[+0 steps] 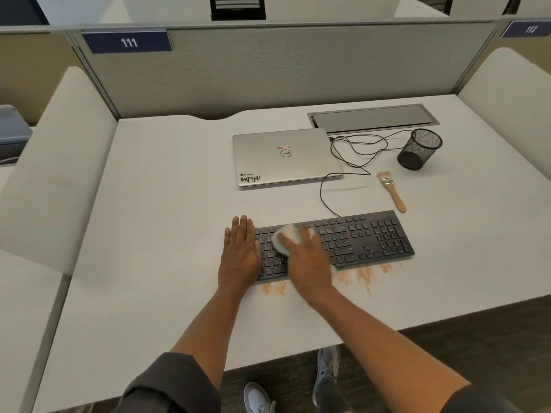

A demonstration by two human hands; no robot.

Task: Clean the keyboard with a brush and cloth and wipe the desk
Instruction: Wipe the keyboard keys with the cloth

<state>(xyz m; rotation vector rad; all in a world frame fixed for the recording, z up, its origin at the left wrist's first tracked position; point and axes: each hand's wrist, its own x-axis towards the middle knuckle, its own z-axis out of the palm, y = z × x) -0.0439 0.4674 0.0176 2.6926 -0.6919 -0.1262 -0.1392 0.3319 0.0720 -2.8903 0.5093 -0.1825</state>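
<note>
White and smooth, the desk (167,234) sits inside a grey cubicle wall (268,70). Blue signs (126,41) on the wall read "111" and "112".

A black keyboard (366,236) lies near the middle of the desk. It is long and flat, and its long side runs from 9 o'clock to 3 o'clock, tipped up a little at the right end. A thin black cable (325,198) goes from its back edge toward 12 o'clock.

The left hand (240,251) lies flat on the left end of the keyboard, fingers straight and close together, pointing to 12 o'clock. The right hand (307,257) presses a soft white cloth (286,235) down on the keys, fingers bent over it. This hand looks blurry.

Orange dust smears (360,274) mark the desk along the front edge of the keyboard, at 6 o'clock from it.

A brush (392,190) with a wooden handle, a shiny metal band and pale bristles lies at 1 o'clock from the keyboard, well apart from both hands. Its bristles point to 11 o'clock and its handle to 5 o'clock.

At 12 o'clock from the keyboard is a closed silver laptop (286,158). It says "DELL" upside down, and a sticker reads "WMN". A round black mesh cup (420,149) stands tilted at 2 o'clock, beside a grey metal hatch (372,117) in the desk.
</note>
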